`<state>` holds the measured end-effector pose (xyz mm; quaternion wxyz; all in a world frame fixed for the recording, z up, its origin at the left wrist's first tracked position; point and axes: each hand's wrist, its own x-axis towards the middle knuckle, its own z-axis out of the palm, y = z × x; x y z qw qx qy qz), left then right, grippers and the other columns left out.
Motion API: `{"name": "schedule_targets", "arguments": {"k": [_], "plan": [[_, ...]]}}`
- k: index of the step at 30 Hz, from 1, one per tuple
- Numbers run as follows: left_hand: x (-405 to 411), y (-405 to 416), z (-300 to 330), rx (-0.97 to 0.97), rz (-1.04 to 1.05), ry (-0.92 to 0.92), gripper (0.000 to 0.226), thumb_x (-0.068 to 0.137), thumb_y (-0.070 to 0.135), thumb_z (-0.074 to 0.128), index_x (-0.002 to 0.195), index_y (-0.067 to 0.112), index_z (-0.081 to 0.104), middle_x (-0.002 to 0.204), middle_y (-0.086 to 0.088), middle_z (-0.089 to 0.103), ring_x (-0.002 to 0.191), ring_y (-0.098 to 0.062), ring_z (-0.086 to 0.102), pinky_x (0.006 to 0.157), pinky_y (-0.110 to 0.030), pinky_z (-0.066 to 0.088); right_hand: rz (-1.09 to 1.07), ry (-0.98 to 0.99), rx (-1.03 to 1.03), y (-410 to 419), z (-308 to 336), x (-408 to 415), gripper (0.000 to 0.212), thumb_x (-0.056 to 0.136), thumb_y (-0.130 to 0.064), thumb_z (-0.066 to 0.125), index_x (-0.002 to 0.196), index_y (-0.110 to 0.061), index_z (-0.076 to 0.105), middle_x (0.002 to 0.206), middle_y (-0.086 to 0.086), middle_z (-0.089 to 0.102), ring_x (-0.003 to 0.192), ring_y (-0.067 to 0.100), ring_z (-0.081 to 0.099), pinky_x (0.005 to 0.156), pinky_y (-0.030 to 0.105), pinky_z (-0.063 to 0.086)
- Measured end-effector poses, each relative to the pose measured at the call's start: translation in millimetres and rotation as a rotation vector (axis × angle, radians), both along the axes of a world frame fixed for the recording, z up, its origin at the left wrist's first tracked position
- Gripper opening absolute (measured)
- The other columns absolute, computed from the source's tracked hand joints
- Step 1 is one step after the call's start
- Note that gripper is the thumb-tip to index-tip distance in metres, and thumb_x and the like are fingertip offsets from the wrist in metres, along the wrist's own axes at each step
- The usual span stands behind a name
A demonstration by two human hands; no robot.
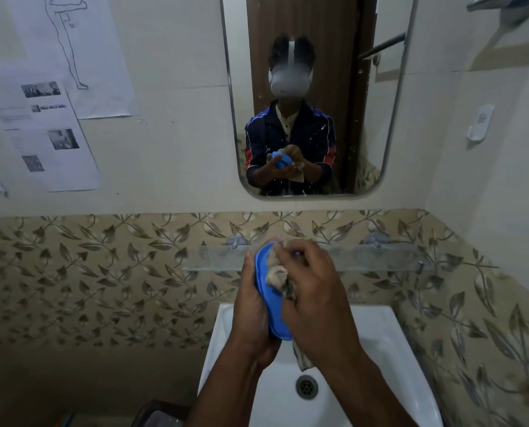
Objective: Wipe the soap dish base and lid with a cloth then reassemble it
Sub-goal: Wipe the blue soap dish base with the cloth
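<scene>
While the left hand grips the blue soap dish piece on edge, the right hand is closed on a cloth pressed inside it. Both are above the sink.

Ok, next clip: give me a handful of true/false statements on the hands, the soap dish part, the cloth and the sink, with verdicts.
1. The left hand holds the blue soap dish part. True.
2. The right hand presses a cloth against the blue part. True.
3. The blue part rests on the glass shelf. False: it is held up in the air, in front of the shelf and over the sink.
4. The sink is full of water. False: its drain is plainly visible and the basin looks empty.
5. A mirror hangs above the shelf. True.
</scene>
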<state>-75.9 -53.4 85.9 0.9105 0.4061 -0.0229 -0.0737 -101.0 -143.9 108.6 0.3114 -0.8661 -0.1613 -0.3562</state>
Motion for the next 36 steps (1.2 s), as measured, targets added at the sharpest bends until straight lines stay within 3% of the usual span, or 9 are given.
{"name": "schedule_targets", "arguments": {"k": [2, 4, 10, 15, 19, 24, 30, 33, 36], "plan": [[0, 4, 3, -0.008, 0.018, -0.022, 0.061, 0.101, 0.055, 0.032, 0.134, 0.013, 0.062, 0.125, -0.018, 0.067, 0.112, -0.029, 0.066, 0.097, -0.039, 0.053, 0.134, -0.042, -0.096, 1, -3, -5, 0.053, 0.071, 0.003, 0.056, 0.123, -0.005, 0.064, 0.122, 0.008, 0.059, 0.116, 0.02, 0.053, 0.099, 0.027, 0.047], [0, 7, 3, -0.035, 0.029, -0.021, 0.061, 0.101, 0.056, 0.031, 0.131, 0.016, 0.065, 0.122, -0.021, 0.065, 0.107, -0.03, 0.067, 0.09, -0.037, 0.057, 0.206, -0.035, -0.189, -2, -6, -9, 0.058, 0.068, 0.001, 0.058, 0.125, -0.009, 0.064, 0.124, 0.006, 0.059, 0.118, 0.02, 0.053, 0.099, 0.028, 0.046], [-4, 2, 2, -0.024, 0.05, 0.005, 0.068, 0.101, 0.054, 0.028, 0.095, 0.015, 0.083, 0.104, -0.015, 0.077, 0.088, -0.025, 0.076, 0.074, -0.034, 0.062, -0.115, 0.008, -0.074, -6, -1, -4, 0.058, 0.07, -0.007, 0.056, 0.127, -0.017, 0.063, 0.109, 0.001, 0.059, 0.1, 0.02, 0.054, 0.081, 0.034, 0.05], [-6, 5, 4, 0.013, 0.055, 0.014, 0.065, 0.099, 0.058, 0.028, 0.11, 0.014, 0.075, 0.1, -0.014, 0.078, 0.083, -0.025, 0.076, 0.069, -0.033, 0.063, -0.133, 0.113, 0.028, -4, -9, -12, 0.056, 0.073, 0.003, 0.066, 0.126, -0.014, 0.062, 0.102, 0.0, 0.054, 0.097, 0.019, 0.052, 0.078, 0.034, 0.055], [-11, -2, 5, 0.02, 0.048, 0.012, 0.062, 0.101, 0.053, 0.03, 0.109, 0.011, 0.075, 0.106, -0.016, 0.077, 0.091, -0.024, 0.076, 0.075, -0.031, 0.062, -0.004, 0.068, 0.079, -1, 4, -5, 0.049, 0.077, 0.002, 0.061, 0.124, -0.013, 0.063, 0.111, -0.001, 0.056, 0.108, 0.015, 0.051, 0.091, 0.027, 0.05], [-13, 2, 6, -0.022, 0.043, 0.013, 0.059, 0.103, 0.05, 0.029, 0.115, 0.011, 0.072, 0.109, -0.015, 0.076, 0.095, -0.025, 0.076, 0.075, -0.031, 0.063, 0.127, -0.005, -0.148, -5, -3, -9, 0.056, 0.074, -0.015, 0.043, 0.126, -0.014, 0.063, 0.115, 0.002, 0.059, 0.105, 0.019, 0.053, 0.088, 0.032, 0.049], [-8, 0, 5, 0.051, 0.094, 0.018, 0.067, 0.099, 0.058, 0.029, 0.112, 0.011, 0.074, 0.105, -0.015, 0.077, 0.089, -0.025, 0.075, 0.077, -0.035, 0.062, -0.214, 0.075, -0.101, -10, -7, -7, 0.052, 0.072, -0.008, 0.063, 0.123, -0.017, 0.065, 0.098, 0.002, 0.058, 0.09, 0.022, 0.056, 0.078, 0.037, 0.049], [-6, 1, 4, 0.052, 0.138, 0.016, 0.068, 0.097, 0.062, 0.029, 0.09, 0.021, 0.083, 0.094, -0.011, 0.077, 0.082, -0.022, 0.074, 0.077, -0.038, 0.058, -0.21, 0.166, -0.045, -6, -14, -18, 0.051, 0.071, -0.005, 0.07, 0.12, -0.017, 0.067, 0.094, 0.001, 0.056, 0.087, 0.02, 0.055, 0.081, 0.036, 0.05], [-9, -4, 6, 0.064, 0.123, 0.02, 0.066, 0.098, 0.059, 0.029, 0.098, 0.016, 0.079, 0.096, -0.011, 0.078, 0.082, -0.021, 0.076, 0.072, -0.033, 0.062, -0.114, 0.134, 0.042, -7, -6, -10, 0.048, 0.078, -0.001, 0.066, 0.124, -0.015, 0.063, 0.102, 0.0, 0.056, 0.097, 0.018, 0.053, 0.086, 0.033, 0.051]]}}
